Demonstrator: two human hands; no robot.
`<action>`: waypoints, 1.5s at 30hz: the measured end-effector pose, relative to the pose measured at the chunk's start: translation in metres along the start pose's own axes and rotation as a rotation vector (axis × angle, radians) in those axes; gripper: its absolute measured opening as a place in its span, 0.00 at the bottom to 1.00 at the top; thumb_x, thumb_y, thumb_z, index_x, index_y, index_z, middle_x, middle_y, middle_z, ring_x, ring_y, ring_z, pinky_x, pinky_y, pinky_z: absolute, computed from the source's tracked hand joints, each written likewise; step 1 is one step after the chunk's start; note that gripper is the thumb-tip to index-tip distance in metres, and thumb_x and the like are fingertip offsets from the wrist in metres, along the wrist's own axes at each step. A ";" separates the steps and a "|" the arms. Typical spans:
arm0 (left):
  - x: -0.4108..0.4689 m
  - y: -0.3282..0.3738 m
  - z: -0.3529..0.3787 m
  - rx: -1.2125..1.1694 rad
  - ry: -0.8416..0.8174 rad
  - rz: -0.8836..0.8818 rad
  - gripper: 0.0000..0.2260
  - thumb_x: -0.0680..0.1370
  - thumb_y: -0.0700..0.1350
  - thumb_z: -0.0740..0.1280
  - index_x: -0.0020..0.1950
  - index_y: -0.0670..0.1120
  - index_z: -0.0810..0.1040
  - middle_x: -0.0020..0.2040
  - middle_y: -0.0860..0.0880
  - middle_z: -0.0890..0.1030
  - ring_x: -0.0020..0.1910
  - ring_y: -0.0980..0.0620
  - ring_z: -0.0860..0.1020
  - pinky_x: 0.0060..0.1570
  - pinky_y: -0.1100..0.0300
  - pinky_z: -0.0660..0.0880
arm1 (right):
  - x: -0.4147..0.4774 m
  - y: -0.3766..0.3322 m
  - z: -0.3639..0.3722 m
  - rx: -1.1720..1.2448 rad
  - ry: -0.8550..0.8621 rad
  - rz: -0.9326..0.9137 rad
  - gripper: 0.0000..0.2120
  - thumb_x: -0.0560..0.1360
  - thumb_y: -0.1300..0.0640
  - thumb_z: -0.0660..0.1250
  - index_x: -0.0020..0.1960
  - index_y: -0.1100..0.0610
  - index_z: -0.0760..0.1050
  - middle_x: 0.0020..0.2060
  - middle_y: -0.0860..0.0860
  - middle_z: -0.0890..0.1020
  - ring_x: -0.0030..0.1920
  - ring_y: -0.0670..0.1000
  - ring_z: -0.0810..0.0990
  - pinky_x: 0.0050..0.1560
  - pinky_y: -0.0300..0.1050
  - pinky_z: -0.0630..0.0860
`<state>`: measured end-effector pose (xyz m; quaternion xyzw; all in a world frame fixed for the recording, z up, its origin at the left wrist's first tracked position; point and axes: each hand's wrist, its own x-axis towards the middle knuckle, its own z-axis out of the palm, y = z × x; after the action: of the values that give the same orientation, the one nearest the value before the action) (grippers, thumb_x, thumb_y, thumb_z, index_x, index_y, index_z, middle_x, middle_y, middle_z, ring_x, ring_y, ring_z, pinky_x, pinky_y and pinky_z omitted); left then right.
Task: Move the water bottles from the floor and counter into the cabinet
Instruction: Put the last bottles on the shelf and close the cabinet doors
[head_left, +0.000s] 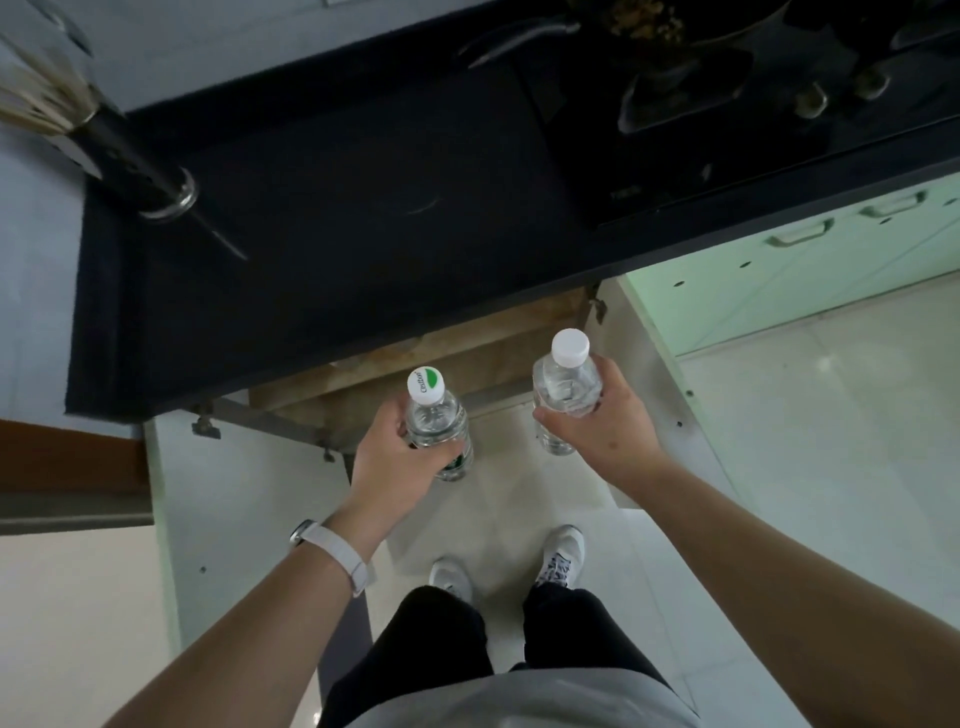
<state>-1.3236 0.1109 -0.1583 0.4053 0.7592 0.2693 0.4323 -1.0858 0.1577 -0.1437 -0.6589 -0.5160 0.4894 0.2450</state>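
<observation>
now, from the left side, we see a dark utensil holder (132, 156) standing near the left edge of the black counter (322, 249). the counter front edge runs across the view and hangs over the open cabinet (415, 364), so only a brown part of the inside shows under it. the left cabinet door (249, 499) is swung open toward us, and its edge stands just beside our left forearm.

our left hand (395, 457), with a white watch band (340, 556) on the wrist, is closed around the body of the bottle with the green and white cap (434, 415). this bottle is upright, lifted over the floor, in front of the cabinet opening and below the counter edge. between the two bottles we have an open gap of pale floor tiles (509, 467).

our right hand (597, 415) grips the bottle with the plain white cap (566, 389), fingers wrapped around its middle, also upright and in the air, a bit closer to the counter edge. the right cabinet door (654, 374) is open just beside this hand. further right, the green drawer fronts (779, 280) are shut and the floor is free. our white shoes (563, 553) stand below, apart from both doors. the stove top (727, 130) is at the far right of the counter.
</observation>
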 end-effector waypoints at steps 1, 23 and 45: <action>0.003 0.000 0.004 0.006 -0.007 0.000 0.30 0.64 0.53 0.82 0.62 0.60 0.74 0.56 0.60 0.82 0.56 0.58 0.80 0.62 0.49 0.77 | 0.001 0.002 -0.002 0.007 0.008 0.006 0.29 0.69 0.50 0.78 0.62 0.39 0.65 0.48 0.33 0.76 0.44 0.33 0.75 0.31 0.25 0.69; 0.173 -0.097 0.081 -0.001 -0.218 0.160 0.27 0.68 0.42 0.81 0.64 0.53 0.76 0.55 0.60 0.82 0.52 0.66 0.80 0.50 0.68 0.73 | 0.112 0.136 0.086 0.169 0.246 0.017 0.32 0.67 0.50 0.80 0.65 0.42 0.66 0.51 0.35 0.78 0.50 0.37 0.79 0.45 0.32 0.73; 0.333 -0.182 0.167 -0.302 -0.075 0.517 0.24 0.65 0.42 0.81 0.57 0.56 0.79 0.51 0.56 0.86 0.51 0.57 0.84 0.54 0.55 0.78 | 0.283 0.247 0.161 0.335 0.356 -0.477 0.28 0.66 0.54 0.79 0.63 0.51 0.73 0.53 0.48 0.83 0.51 0.46 0.83 0.55 0.51 0.81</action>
<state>-1.3459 0.3077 -0.5230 0.5260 0.5657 0.4650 0.4326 -1.1246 0.3027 -0.5241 -0.5455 -0.5171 0.3736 0.5435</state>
